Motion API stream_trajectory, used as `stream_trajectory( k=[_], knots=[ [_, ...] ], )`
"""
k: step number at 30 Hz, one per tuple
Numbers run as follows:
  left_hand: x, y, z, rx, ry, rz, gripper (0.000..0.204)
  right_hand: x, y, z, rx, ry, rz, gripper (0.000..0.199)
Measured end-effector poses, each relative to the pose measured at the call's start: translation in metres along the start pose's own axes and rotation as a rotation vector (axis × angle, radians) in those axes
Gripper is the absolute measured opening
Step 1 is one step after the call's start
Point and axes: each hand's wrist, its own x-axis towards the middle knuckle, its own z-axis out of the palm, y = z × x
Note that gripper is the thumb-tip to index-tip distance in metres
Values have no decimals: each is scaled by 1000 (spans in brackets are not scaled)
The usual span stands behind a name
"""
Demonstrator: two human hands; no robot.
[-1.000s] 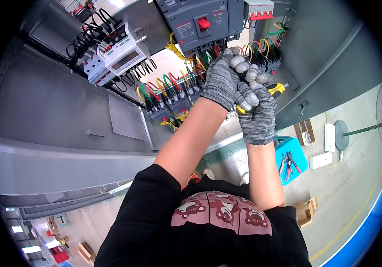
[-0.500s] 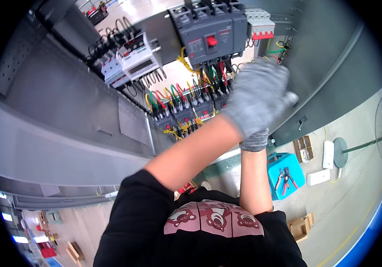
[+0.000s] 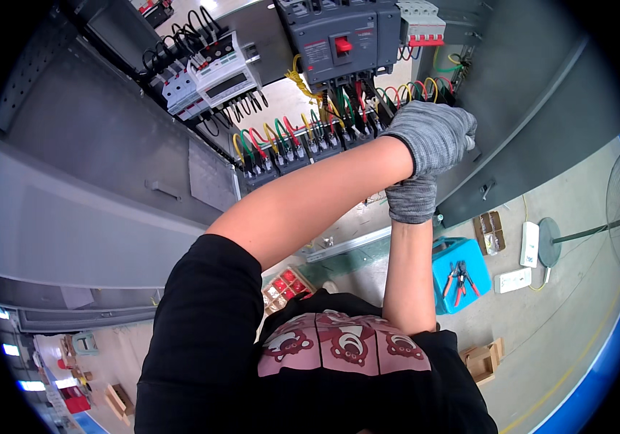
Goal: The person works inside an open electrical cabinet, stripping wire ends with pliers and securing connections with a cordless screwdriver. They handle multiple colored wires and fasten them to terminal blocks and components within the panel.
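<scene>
Both my hands wear grey knitted gloves and meet at the right end of a row of small breakers inside a cabinet. My left hand (image 3: 433,136) lies uppermost, its arm crossing from the lower left. The fingers are curled closed, and what they hold, if anything, is hidden. My right hand (image 3: 412,199) is below and partly behind the left one; only its cuff and lower part show, its fingers covered. Just beyond the gloves rise looped red, yellow and green wires (image 3: 417,90). The row of dark breakers (image 3: 292,155) runs left from there, wired the same way.
A large grey breaker (image 3: 342,47) with a red switch sits above. Left of it is a white meter (image 3: 227,85); right, a small white breaker (image 3: 420,25). Cabinet panels flank both sides. On the floor are a turquoise case (image 3: 454,249) with pliers (image 3: 462,281) and a parts box (image 3: 284,286).
The left hand, blurred before, is now sharp and turned, with its forearm stretched further. The wires beyond it and the parts box have come into sight. The whole view has shifted slightly.
</scene>
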Motion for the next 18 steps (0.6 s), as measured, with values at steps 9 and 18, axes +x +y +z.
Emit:
stream_trajectory(
  k=[9,18],
  knots=[
    [-2,0,-1,-20,27,-29,31,5,3,3,63,-148,18,41],
    [4,2,-2,189,-99,30,36,-6,-2,16,277,-169,40,40]
  ],
)
